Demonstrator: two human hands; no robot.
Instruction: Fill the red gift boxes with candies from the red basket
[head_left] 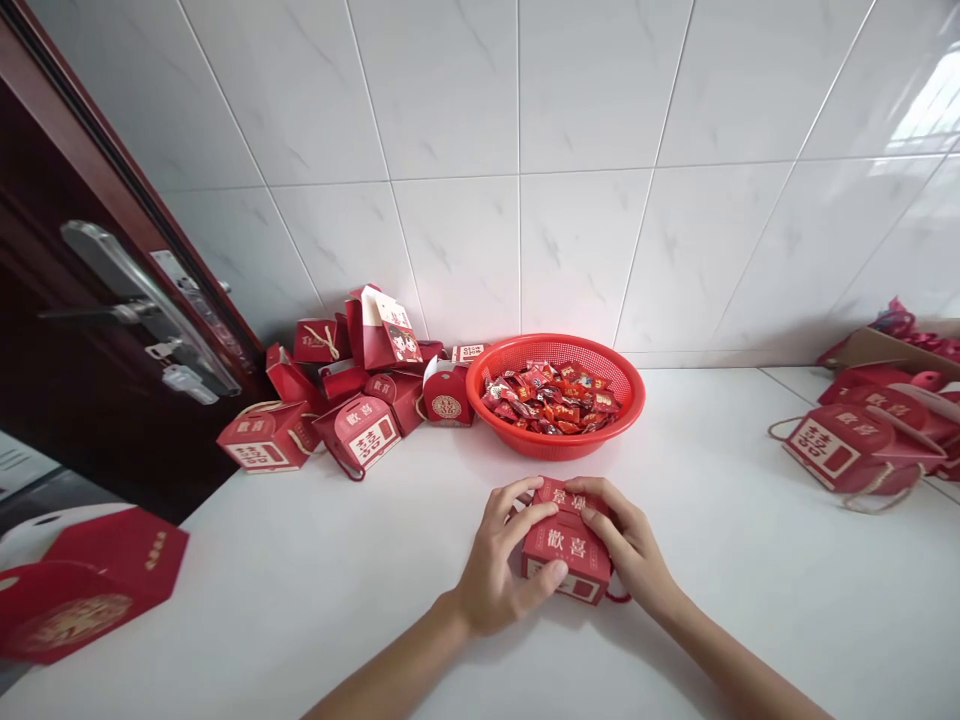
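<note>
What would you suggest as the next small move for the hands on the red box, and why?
I would probably press gently along the middle of the red box's top with the right hand while the left hand steadies it; both hands touch the box, and its two printed panels meet there.

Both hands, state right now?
Left hand: on the red box, fingers spread over its top and front.
Right hand: on same box, fingers on its top.
</note>
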